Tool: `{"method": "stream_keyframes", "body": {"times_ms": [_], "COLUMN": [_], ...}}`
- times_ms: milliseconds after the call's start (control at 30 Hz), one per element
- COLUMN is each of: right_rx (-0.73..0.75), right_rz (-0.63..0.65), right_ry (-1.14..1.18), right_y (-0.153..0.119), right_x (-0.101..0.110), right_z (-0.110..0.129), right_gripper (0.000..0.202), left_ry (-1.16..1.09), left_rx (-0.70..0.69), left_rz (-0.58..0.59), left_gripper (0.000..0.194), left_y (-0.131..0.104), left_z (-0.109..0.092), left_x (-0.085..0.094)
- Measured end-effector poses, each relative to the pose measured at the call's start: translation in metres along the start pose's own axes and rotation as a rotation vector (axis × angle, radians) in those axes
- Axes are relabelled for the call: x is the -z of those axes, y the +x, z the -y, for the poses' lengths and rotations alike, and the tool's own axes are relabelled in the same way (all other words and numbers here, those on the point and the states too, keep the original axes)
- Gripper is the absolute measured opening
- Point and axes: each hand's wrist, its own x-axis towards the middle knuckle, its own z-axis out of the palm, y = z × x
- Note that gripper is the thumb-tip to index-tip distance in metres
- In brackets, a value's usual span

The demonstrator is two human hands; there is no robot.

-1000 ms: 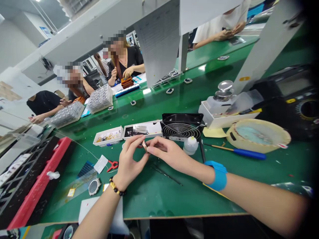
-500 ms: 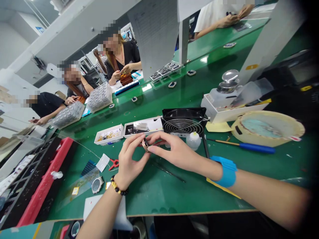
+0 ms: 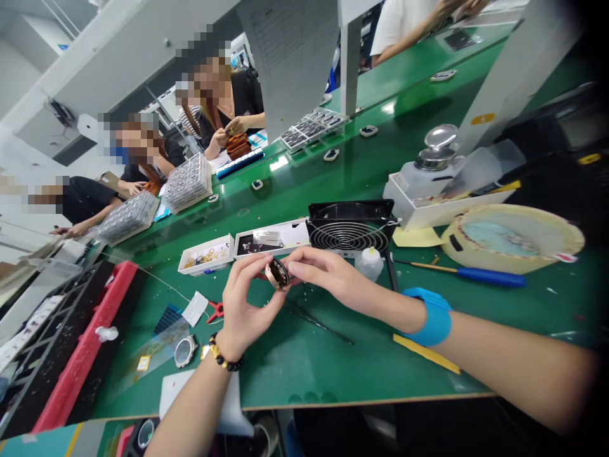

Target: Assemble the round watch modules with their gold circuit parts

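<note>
My left hand (image 3: 247, 304) grips a round watch case (image 3: 276, 274) by its edge, between thumb and fingers. The case has a rose-gold rim and a dark inside that faces right. At its right edge, the bent fingers of my right hand (image 3: 328, 273) pinch the rim; their tips are partly hidden. Below the hands, dark tweezers (image 3: 323, 325) lie on the green mat. A silver watch case (image 3: 184, 351) rests left of my left wrist, and a red clamp (image 3: 216, 311) is nearby.
Behind the hands stand a black fan (image 3: 351, 227), a white tray of gold rings (image 3: 205, 255) and a tray of dark parts (image 3: 271, 240). A small bottle (image 3: 369, 264), blue-handled screwdriver (image 3: 492, 277) and round tub (image 3: 516, 238) are at right. Several co-workers sit across the bench.
The watch case has turned, so more of its dark inside shows. My right fingers have shifted from its front to its right edge.
</note>
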Motion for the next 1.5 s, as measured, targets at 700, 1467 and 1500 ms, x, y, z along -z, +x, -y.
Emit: {"method": "stream_keyframes", "body": {"times_ms": [700, 1467, 1500], "right_rx": [-0.031, -0.172, -0.187], "right_rz": [-0.032, -0.104, -0.100], "right_ry": [0.081, -0.023, 0.005], "right_y": [0.002, 0.008, 0.008], "right_x": [0.005, 0.000, 0.001], "right_z": [-0.004, -0.011, -0.010], "right_gripper": [0.030, 0.049, 0.049], "left_ry": [-0.053, -0.795, -0.812], "left_rx": [0.061, 0.731, 0.751], "left_rz": [-0.020, -0.007, -0.010], "left_gripper": [0.057, 0.049, 0.049], "left_y": [-0.001, 0.003, 0.004], "left_z": [0.000, 0.001, 0.002], "left_x": [0.001, 0.009, 0.009]}}
